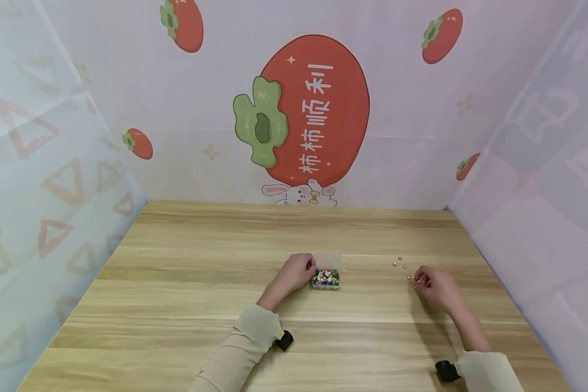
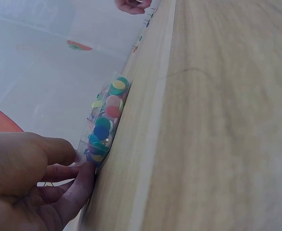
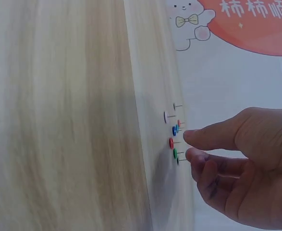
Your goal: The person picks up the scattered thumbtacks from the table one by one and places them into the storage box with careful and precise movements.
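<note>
A small clear plastic box (image 1: 325,287) of colourful thumbtacks (image 1: 327,276) stands on the table, its clear lid (image 1: 330,259) raised at the back. My left hand (image 1: 296,270) pinches the box's left end; in the left wrist view the thumb and a finger are at its corner. Farther right, my right hand (image 1: 436,287) hovers low beside several loose thumbtacks (image 3: 171,143), which lie on their heads, pins up. Its thumb and forefinger are parted near the closest pins, the other fingers curled. Nothing shows between thumb and forefinger in the right wrist view.
The wood-grain table (image 1: 215,234) runs back to a printed backdrop (image 1: 397,163) with a big red persimmon. Fabric panels (image 1: 44,163) hang along both sides. A black wrist camera (image 1: 285,341) sits at the left cuff, another black camera (image 1: 447,371) at the right.
</note>
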The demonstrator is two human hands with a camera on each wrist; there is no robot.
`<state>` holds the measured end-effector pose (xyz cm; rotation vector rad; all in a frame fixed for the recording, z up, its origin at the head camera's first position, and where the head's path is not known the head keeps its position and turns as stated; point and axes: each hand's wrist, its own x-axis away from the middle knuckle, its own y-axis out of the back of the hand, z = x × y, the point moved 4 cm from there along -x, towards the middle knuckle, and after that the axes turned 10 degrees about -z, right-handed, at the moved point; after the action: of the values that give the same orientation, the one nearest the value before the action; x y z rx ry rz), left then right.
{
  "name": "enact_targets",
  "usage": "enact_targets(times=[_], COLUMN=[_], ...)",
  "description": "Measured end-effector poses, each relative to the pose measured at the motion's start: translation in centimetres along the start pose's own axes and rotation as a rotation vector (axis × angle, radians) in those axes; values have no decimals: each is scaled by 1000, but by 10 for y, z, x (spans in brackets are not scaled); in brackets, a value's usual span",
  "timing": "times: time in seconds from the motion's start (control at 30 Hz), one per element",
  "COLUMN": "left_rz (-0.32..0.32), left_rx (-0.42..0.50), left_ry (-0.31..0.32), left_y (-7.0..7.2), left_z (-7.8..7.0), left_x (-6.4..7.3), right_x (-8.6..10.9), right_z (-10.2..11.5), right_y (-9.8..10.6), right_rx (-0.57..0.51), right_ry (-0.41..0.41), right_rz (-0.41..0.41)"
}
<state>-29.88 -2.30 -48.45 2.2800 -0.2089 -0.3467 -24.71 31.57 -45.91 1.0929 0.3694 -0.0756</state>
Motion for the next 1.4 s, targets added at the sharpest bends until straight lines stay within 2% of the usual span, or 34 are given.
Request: enact_targets(times=[0.3,0.67,1.07,1.4], left_rz=[8,-3,-4,-3], left_rx=[12,6,7,0], left_ry=[-1,-21,-5,-10], left_y=[1,1,1,0], left_z=[-1,-1,-1,1], left_x=[1,1,2,0], right_x=[-2,-4,-4,-11], right_z=[-5,-2,20,39], right_y=[-6,-5,4,-1], right_rx=[59,60,33,9], right_ry=[-38,-52,-54,-20], right_rz=[69,54,29,-1])
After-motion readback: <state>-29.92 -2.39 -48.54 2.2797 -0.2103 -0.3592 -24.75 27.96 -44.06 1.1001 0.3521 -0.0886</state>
